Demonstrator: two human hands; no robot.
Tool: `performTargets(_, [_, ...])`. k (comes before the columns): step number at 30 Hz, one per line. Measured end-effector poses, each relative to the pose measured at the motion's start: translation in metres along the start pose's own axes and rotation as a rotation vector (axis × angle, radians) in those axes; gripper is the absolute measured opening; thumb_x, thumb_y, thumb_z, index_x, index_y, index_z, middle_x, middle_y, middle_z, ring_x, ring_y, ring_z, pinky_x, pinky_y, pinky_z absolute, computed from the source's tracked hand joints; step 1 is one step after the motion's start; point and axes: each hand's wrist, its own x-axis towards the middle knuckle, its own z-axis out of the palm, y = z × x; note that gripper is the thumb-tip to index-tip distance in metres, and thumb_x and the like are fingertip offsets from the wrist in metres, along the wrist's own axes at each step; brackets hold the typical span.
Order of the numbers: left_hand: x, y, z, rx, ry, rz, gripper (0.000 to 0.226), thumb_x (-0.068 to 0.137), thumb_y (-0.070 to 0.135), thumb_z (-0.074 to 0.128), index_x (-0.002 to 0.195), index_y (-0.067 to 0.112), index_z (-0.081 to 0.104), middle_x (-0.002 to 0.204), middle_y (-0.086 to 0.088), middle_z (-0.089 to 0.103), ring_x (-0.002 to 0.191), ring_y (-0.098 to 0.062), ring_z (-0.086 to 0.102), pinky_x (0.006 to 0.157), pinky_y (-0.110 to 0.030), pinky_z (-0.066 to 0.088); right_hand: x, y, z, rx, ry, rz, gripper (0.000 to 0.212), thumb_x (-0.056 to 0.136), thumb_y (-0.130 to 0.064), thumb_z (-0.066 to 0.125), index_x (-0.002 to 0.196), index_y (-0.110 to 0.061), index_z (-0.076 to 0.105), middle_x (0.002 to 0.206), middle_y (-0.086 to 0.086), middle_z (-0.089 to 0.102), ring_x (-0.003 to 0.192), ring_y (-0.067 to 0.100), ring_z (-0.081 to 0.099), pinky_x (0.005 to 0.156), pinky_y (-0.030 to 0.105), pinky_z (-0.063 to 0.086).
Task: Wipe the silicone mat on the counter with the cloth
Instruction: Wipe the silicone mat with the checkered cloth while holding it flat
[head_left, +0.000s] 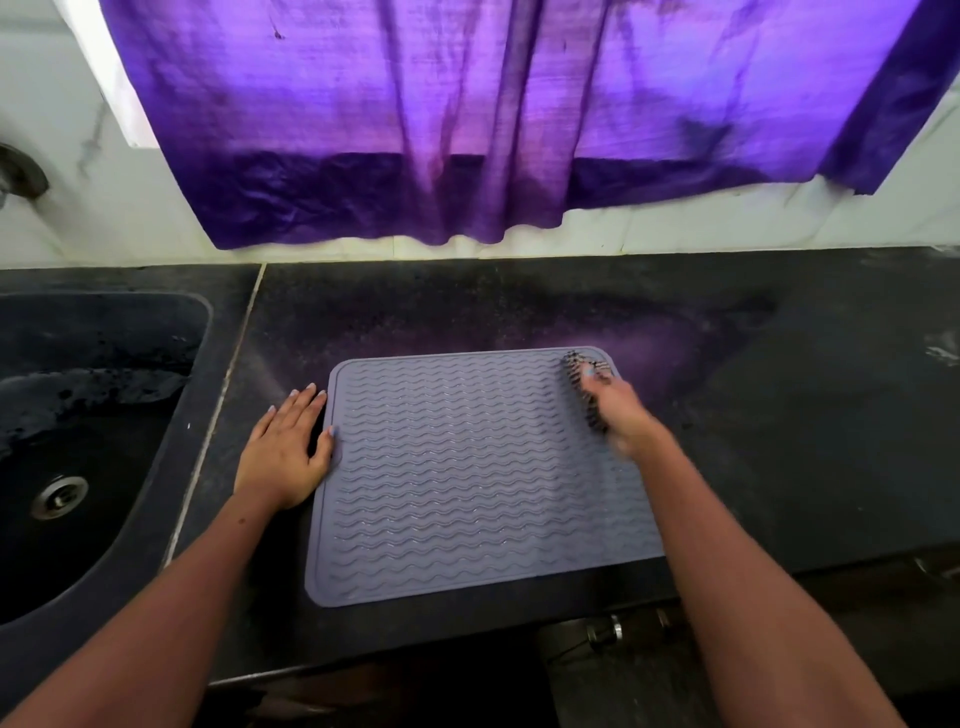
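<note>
Single head-worn wide-angle view, looking forward and steeply down from above the dark counter (519, 306), close enough that both forearms enter from the bottom edge. Frame takes in the mat (467, 467) at centre, sink (104, 415) at left, purple curtain (467, 130) across the top.

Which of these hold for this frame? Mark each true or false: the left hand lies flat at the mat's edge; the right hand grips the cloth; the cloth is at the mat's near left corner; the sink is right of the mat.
1. The left hand lies flat at the mat edge: true.
2. The right hand grips the cloth: true.
3. The cloth is at the near left corner: false, it is at the far right corner.
4. The sink is right of the mat: false, it is on the left.
</note>
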Motion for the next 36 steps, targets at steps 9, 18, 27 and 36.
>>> performTargets(9, [0.002,-0.003,0.002,0.013,-0.015,-0.004,0.083,0.081,0.059,0.007,0.145,0.012,0.031,0.154,-0.004,0.027,0.144,-0.017,0.02,0.117,-0.035,0.01,-0.04,0.029,-0.017,-0.697,0.195,-0.335,0.051,0.098,-0.027,0.044,0.144,-0.009,0.033,0.152,0.006,0.03,0.141,0.022,0.026,0.117,0.038,0.02])
performTargets(18, [0.002,-0.002,0.002,0.006,-0.015,-0.003,0.082,0.082,0.058,0.008,0.145,0.012,0.031,0.154,-0.004,0.027,0.144,-0.017,0.02,0.117,-0.035,0.01,-0.022,0.048,-0.019,-0.864,0.029,-0.336,0.056,0.099,-0.034,0.039,0.147,-0.008,0.024,0.155,0.007,0.021,0.144,0.018,0.018,0.118,0.033,0.012])
performTargets(27, [0.001,-0.003,0.0,-0.015,-0.021,0.002,0.083,0.08,0.059,0.009,0.145,0.012,0.033,0.154,-0.005,0.027,0.144,-0.018,0.02,0.117,-0.037,0.01,-0.076,0.015,-0.042,-0.614,0.255,-0.332,0.045,0.097,-0.024,0.047,0.14,-0.014,0.041,0.148,0.004,0.038,0.137,0.021,0.034,0.115,0.04,0.026])
performTargets(36, [0.001,-0.002,-0.001,-0.016,-0.026,0.016,0.081,0.081,0.057,0.012,0.145,0.012,0.033,0.154,-0.006,0.027,0.144,-0.019,0.02,0.117,-0.037,0.011,-0.076,0.069,-0.027,-1.069,0.086,-0.34,0.061,0.099,-0.037,0.035,0.149,-0.009,0.013,0.158,0.007,0.009,0.147,0.02,0.005,0.118,0.034,0.005])
